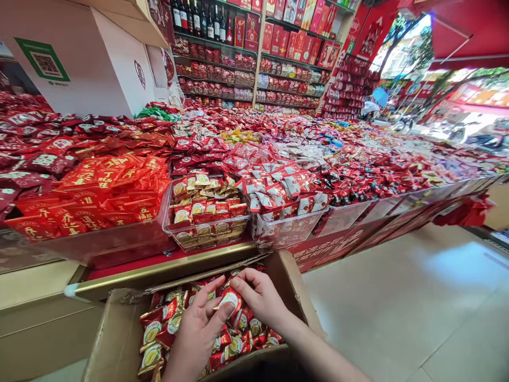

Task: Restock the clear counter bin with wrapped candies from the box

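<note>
Over an open cardboard box (104,339), both hands meet on one red and white candy packet (231,300). My left hand (201,323) holds its lower side between thumb and fingers. On the packet's upper edge, the thumb and fingers of my right hand (259,298) are pinched together. Below them, the box is filled with red and gold wrapped candies (152,333) that show a yellow fruit picture. A clear plastic bin (207,231) of similar gold and red candies stands just beyond the box, on the display.
Clear bins of red packets (95,196) and white and red packets (284,188) flank it. A gold-edged ledge (159,276) runs behind the box. At the left stands a white box with a QR code (45,62). Shelves (260,53) of bottles and gift boxes rise behind; tiled floor (397,297) lies right.
</note>
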A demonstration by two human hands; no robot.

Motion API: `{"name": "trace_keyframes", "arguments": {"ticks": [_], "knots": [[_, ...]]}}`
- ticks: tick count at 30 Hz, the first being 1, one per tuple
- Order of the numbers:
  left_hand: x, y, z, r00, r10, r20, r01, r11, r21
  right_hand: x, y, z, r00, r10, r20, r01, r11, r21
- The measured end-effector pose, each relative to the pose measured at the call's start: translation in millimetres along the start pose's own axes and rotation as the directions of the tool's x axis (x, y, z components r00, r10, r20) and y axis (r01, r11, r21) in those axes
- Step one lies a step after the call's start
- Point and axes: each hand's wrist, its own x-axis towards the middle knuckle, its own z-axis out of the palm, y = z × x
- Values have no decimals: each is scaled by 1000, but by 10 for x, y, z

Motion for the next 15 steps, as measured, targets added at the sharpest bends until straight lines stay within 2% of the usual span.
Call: {"name": "trace_keyframes", "arguments": {"ticks": [4,7,12,14,15], "knots": [[-5,-26,-13,1000,-7,29,8,1000,-18,7,-31,-24,994,12,-107,-14,1000,-17],[5,-46,-31,999,-7,-54,5,999,-39,4,-55,-20,991,0,-134,-7,999,-48],[-10,-64,-51,988,-11,-156,1,998,-67,-38,-91,-8,988,-109,-106,90,982,-166],[-34,-59,-70,985,-105,-139,80,982,-171,-62,-79,-19,993,-92,-71,86,993,-78],[-47,-58,-84,977,-176,-116,144,960,-242,-74,-68,-30,998,-61,-30,62,997,40]]}}
